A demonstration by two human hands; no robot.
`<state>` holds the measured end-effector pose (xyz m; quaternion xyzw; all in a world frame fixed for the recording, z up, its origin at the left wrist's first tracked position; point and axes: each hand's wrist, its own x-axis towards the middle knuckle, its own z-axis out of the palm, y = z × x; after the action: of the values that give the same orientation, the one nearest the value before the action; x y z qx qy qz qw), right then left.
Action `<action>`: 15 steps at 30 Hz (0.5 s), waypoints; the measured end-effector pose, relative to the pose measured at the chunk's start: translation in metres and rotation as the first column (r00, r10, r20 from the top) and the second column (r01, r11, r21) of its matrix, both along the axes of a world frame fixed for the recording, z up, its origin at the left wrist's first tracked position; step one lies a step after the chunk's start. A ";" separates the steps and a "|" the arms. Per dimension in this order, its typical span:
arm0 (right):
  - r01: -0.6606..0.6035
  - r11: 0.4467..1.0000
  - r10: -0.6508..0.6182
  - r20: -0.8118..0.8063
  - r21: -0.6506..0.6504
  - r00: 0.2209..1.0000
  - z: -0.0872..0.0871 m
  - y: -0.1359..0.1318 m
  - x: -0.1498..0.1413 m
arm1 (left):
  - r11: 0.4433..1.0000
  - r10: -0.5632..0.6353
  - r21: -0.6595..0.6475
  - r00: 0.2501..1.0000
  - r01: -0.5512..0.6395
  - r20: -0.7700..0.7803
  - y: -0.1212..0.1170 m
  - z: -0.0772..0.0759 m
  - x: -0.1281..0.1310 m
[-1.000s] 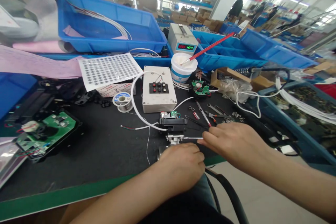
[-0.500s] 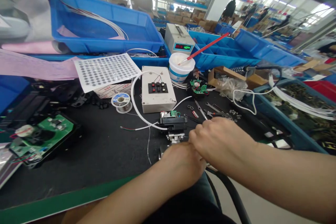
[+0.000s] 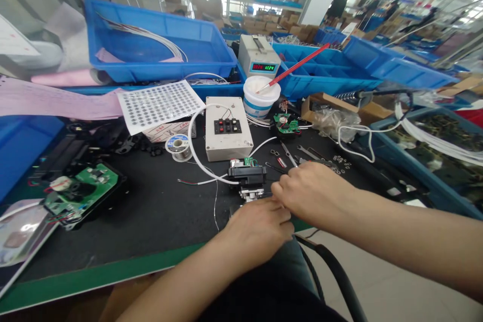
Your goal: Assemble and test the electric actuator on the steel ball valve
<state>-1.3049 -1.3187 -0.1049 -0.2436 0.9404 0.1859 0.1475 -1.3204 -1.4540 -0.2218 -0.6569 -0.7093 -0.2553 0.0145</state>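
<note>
Moved further left, my curled right hand [image 3: 315,188] is just beside my curled left hand [image 3: 258,226], near a boxy black-and-silver assembly [image 3: 247,176]. I can't tell what's pinched.

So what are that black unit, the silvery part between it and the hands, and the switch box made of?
Black unit: probably plastic; dark housing with a soft sheen. Silvery part: likely bare metal, given its bright glints. Switch box: plastic or painted metal; its smooth, pale shell leaves that open.
</note>
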 end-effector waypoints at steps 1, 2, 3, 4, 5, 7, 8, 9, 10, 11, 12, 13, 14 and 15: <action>0.030 0.999 -0.030 0.036 0.018 0.999 0.003 -0.001 -0.001 | 0.999 0.016 0.035 0.999 -0.017 0.033 -0.010 -0.001 0.003; 0.054 0.998 -0.055 0.051 0.019 0.997 0.005 0.001 -0.001 | 0.994 0.055 0.087 0.996 -0.062 0.074 -0.022 -0.005 0.007; 0.082 0.997 -0.082 0.047 0.009 0.996 0.004 0.005 0.000 | 0.978 0.130 0.146 0.983 -0.148 0.128 -0.034 -0.010 0.011; 0.116 0.993 -0.116 0.033 -0.004 0.993 0.001 0.009 0.003 | 0.934 0.271 0.186 0.943 -0.306 0.191 -0.046 -0.016 0.016; 0.150 0.989 -0.149 0.015 -0.017 0.989 -0.002 0.014 0.005 | 0.871 0.428 0.130 0.862 -0.473 0.272 -0.056 -0.024 0.020; 0.185 0.982 -0.185 0.003 -0.037 0.983 -0.007 0.019 0.009 | 0.792 0.573 -0.038 0.719 -0.610 0.393 -0.068 -0.037 0.024; 0.182 0.982 -0.182 0.011 -0.039 0.983 -0.007 0.018 0.011 | 0.780 0.599 -0.125 0.672 -0.614 0.437 -0.070 -0.042 0.023; 0.169 0.985 -0.168 0.028 -0.032 0.985 -0.003 0.015 0.011 | 0.784 0.601 -0.192 0.642 -0.591 0.477 -0.070 -0.045 0.021; 0.152 0.988 -0.151 0.047 -0.018 0.987 0.002 0.012 0.011 | 0.798 0.587 -0.238 0.624 -0.554 0.515 -0.068 -0.045 0.018; 0.141 0.990 -0.140 0.058 -0.003 0.988 0.009 0.009 0.010 | 0.812 0.570 -0.263 0.610 -0.521 0.550 -0.066 -0.044 0.014; 0.137 0.991 -0.137 0.051 0.003 0.989 0.017 0.008 0.009 | 0.822 0.555 -0.272 0.597 -0.500 0.580 -0.064 -0.043 0.011; 0.144 0.990 -0.143 0.020 -0.012 0.989 0.024 0.008 0.008 | 0.828 0.544 -0.270 0.584 -0.492 0.602 -0.062 -0.040 0.009; 0.163 0.985 -0.164 -0.027 -0.060 0.986 0.029 0.011 0.008 | 0.828 0.537 -0.260 0.572 -0.496 0.620 -0.061 -0.038 0.008; 0.201 0.967 -0.214 -0.070 -0.158 0.974 0.030 0.015 0.008 | 0.823 0.537 -0.243 0.561 -0.514 0.630 -0.061 -0.035 0.009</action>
<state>-1.2974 -1.3042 -0.0746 -0.1460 0.9775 0.1083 0.1067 -1.3112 -1.5152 -0.2570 -0.2771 -0.8311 -0.4478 -0.1786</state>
